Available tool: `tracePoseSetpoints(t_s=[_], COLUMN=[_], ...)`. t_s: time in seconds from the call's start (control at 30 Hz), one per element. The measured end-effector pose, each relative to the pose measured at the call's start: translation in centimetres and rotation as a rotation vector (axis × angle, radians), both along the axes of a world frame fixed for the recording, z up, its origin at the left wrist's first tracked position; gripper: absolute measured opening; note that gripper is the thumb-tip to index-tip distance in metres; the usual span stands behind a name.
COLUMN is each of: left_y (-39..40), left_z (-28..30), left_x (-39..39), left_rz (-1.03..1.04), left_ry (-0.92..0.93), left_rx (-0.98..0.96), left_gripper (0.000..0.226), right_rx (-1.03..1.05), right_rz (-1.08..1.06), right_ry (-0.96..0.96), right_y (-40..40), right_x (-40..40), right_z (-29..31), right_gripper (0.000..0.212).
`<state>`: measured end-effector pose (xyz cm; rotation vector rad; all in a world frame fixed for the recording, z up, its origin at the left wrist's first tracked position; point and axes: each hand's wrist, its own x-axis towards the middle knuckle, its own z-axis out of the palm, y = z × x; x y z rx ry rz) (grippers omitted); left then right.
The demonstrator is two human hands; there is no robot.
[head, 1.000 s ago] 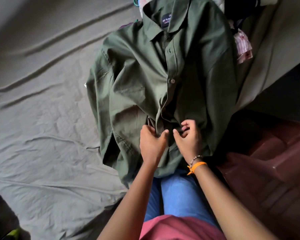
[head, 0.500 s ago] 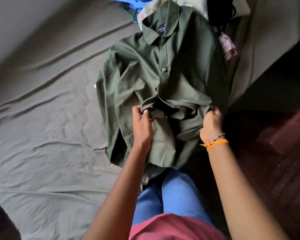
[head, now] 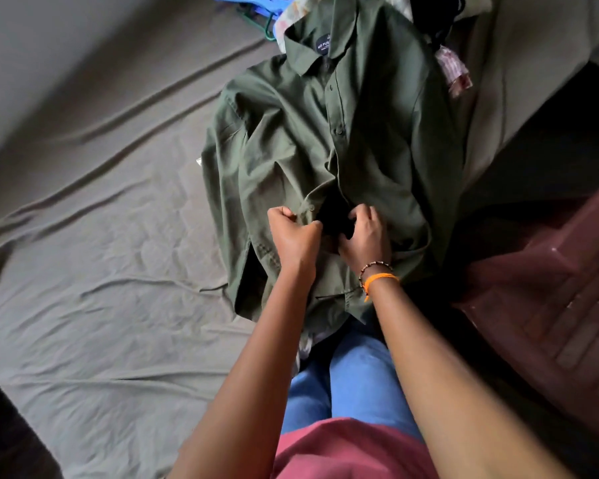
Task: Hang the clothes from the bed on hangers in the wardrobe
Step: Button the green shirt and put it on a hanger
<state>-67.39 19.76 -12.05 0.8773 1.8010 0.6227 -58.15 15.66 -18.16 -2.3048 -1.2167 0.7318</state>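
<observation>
Hangers [head: 253,3] cut by top edge at 12 o'clock, shirt [head: 325,150] label text unreadable, right fingertips [head: 355,216] hidden in the placket

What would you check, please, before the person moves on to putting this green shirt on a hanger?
1. Shirt spread flat on the bed sheet: ok, the green shirt lies front up.
2. Left hand grips the placket edge: ok.
3. Right hand grips the opposite edge: ok.
4. Lower front unbuttoned: ok, a dark gap shows between the hands.
5. Upper buttons undone: not ok, they look fastened.
6. Hanger within reach: cannot tell; blue hangers lie beyond the collar.
</observation>
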Motion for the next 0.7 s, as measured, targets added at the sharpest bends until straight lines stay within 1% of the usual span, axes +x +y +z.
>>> tracePoseSetpoints(t_s=[0.07,0.13,0.17,0.23,0.3,0.4,0.47,0.53,0.63,0.7], left_y=[-0.3,-0.7,-0.9,-1.4,-2.0,-3.0,-3.4,-3.5,-3.4,-3.2], left_z=[-0.4,-0.7,-0.8,-0.8,-0.8,-0.8,-0.8,-0.4,0.0,-0.4], left_x=[-0.6,-1.2,-1.6,-2.2,-2.4,-2.4,-2.2,-1.9,-1.0,-0.7], left_rz=[-0.028,-0.086,-0.126,-0.194,-0.258,-0.380,-0.431,-0.429,-0.313,-0.235], left_ry=[0.162,0.245,0.266,0.288,0.267,0.222,0.186,0.135,0.047,0.006], left_rx=[0.063,0.141,0.174,0.226,0.274,0.349,0.368,0.337,0.231,0.148], left_gripper=[0.036,0.032,0.031,0.032,0.030,0.026,0.020,0.018,0.019,0.021], right_rx=[-0.102,-0.125,-0.098,0.003,0.098,0.217,0.238,0.273,0.370,0.345], right_rz=[-0.067,-0.148,-0.195,-0.258,-0.253,-0.289,-0.430,-0.566,-0.625,-0.571], right_ry=[-0.032,-0.102,-0.111,-0.085,-0.047,0.045,0.188,0.359,0.505,0.503], right_y=[0.2,0.8,1.1,1.4,1.2,0.5,0.0,-0.3,-0.9,-1.2], right_x=[-0.2,0.4,0.8,1.6,2.4,3.0,3.0,3.1,3.7,4.3], right_z=[-1.6,-2.6,-2.7,-2.6,-2.6,-2.1,-1.0,0.2,2.0,2.9], right_gripper=[0.039,0.043,0.039,0.024,0.009,0.004,0.009,0.004,0.030,0.033])
